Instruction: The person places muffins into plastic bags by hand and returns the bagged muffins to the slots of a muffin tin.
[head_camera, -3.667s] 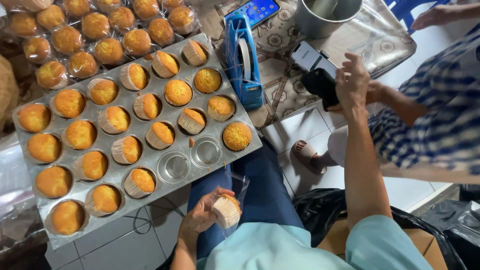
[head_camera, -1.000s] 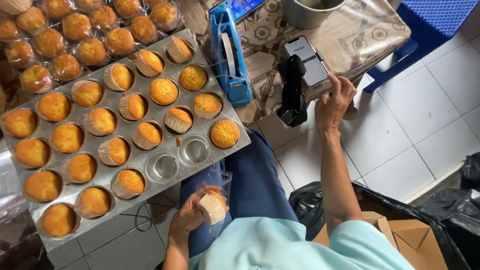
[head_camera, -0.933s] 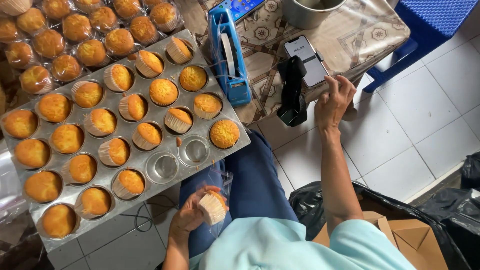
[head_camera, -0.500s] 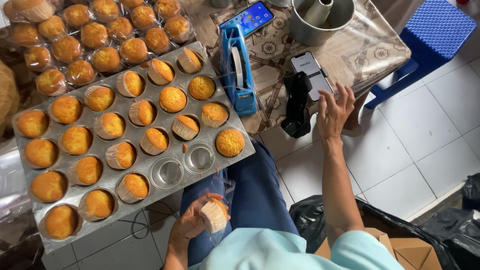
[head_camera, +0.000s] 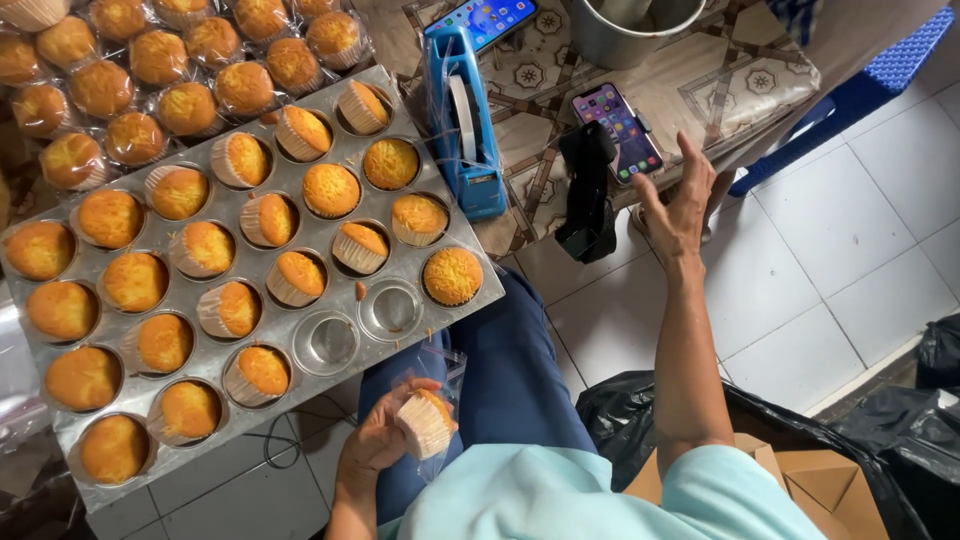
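My left hand, low in the frame, grips a paper-cupped muffin in a clear bag, below the muffin tray. My right hand hovers spread and empty by the phone.

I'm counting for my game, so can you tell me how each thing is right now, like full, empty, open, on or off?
Left hand: closed around a cupcake in a clear bag.
Right hand: open, raised, holding nothing.
Baking tray: mostly full, two cups empty.
Phone on stand: screen on.
Second phone: screen on.
Wrapped cupcakes: bagged.
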